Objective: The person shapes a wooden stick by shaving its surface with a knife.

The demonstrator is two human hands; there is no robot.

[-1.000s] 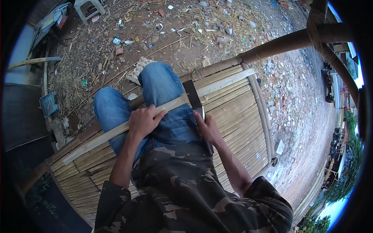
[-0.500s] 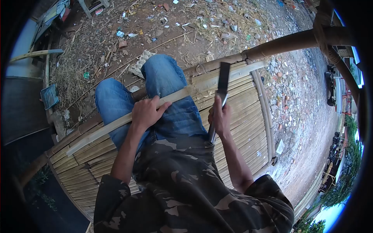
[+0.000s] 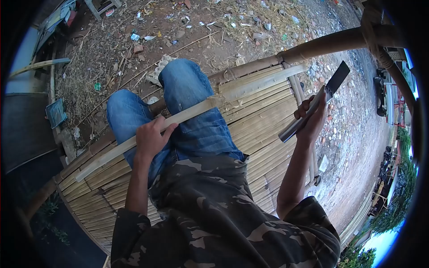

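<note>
A long pale bamboo strip (image 3: 192, 111) lies slantwise across my thighs and the slatted bamboo bench (image 3: 263, 129). Near its middle, by my right knee, the strip looks rough and splintered. My left hand (image 3: 152, 136) is closed round the strip over my lap. Out to the right, my right hand (image 3: 311, 117) grips the handle of a machete-like blade (image 3: 337, 78). The dark blade points up and to the right, apart from the strip, and the metallic handle end sticks out below my fingers.
A thick bamboo rail (image 3: 326, 47) runs along the bench's far edge to a lashed post at the upper right. Beyond it the ground (image 3: 187, 27) is littered with debris. A plastic stool (image 3: 102, 6) stands at the upper left, with a blue container (image 3: 56, 113) lower down.
My right hand has lifted the blade from the strip and swung it far to the right, tilting it. My left hand has slid slightly left along the strip.
</note>
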